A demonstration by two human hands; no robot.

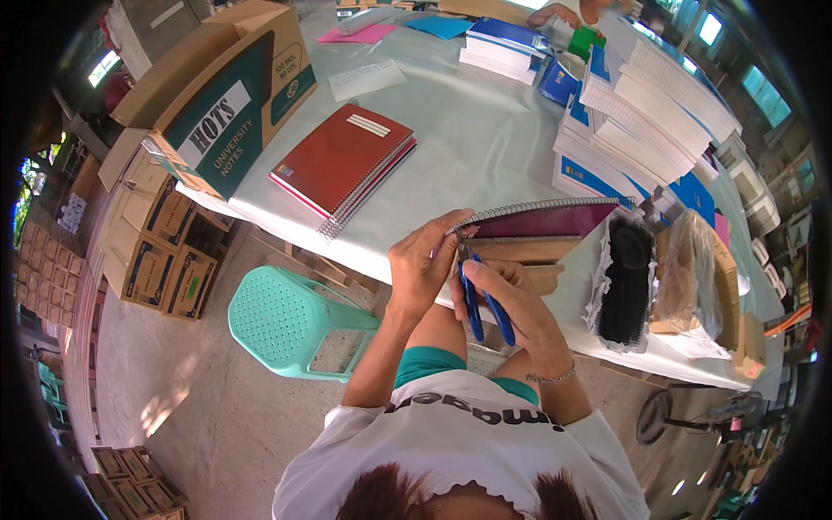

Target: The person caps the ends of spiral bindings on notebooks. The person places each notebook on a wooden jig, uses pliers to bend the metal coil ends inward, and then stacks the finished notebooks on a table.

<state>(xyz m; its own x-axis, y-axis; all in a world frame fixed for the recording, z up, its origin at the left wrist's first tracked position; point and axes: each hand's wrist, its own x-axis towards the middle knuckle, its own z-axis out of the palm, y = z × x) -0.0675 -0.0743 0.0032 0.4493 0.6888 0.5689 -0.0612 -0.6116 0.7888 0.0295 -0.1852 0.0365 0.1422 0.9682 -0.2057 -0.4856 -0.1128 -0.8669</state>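
A spiral notebook with a purple cover (542,223) stands tilted in front of me, its wire coil running along the upper edge. My left hand (423,263) pinches the near left end of that coil edge. In my right hand (522,305) is a pair of pliers with blue handles (473,299). The pliers' jaws point up at the end of the coil, close to my left fingertips; whether they touch the wire is hidden. Below the notebook lies a wooden block (529,251) on the table edge.
Red spiral notebooks (347,160) lie stacked on the white-covered table (468,130). Box with black coils (626,277) and a plastic-lined carton (693,277) stand at right. Unbound notebook stacks (650,113) rise behind. A green carton (230,113) is left, a mint stool (290,321) below. Another person's hand (556,15) shows far back.
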